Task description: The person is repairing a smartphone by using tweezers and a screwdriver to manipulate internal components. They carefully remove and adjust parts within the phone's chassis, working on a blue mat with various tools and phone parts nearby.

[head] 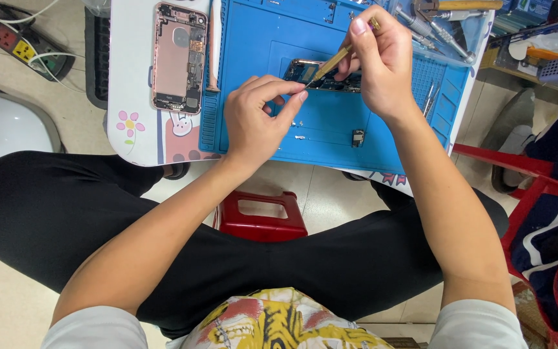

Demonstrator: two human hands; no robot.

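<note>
left hand (258, 119): pinching closed at the board's 7 o'clock end, fingertips pressing down beside it; nothing visibly held between them.
right hand (377, 61): gripping a slim brass-coloured tool (332, 63) pen-style, tip angling down toward 8 o'clock onto the board.
circuit board (323, 75): lying flat mid-mat, partly hidden under the right hand.
handling: likely light, thin, rigid but fragile; bare components on top, so holding by the edges only looks safest, with no flexing.
loose part (357, 137): small dark piece sitting at 5 o'clock from the board, apart from it.
mat (253, 39): blue ridged work mat, looking grippy, covering most of the small white table (134, 77).
phone housing (179, 58): opened rose-gold shell resting at 9 o'clock, off the mat.
tools (444, 32): metal hand tools piling up at 1 o'clock.
room: tiled floor, red stool (259, 216) under the table, power strip (24, 45) at far 10 o'clock.
</note>
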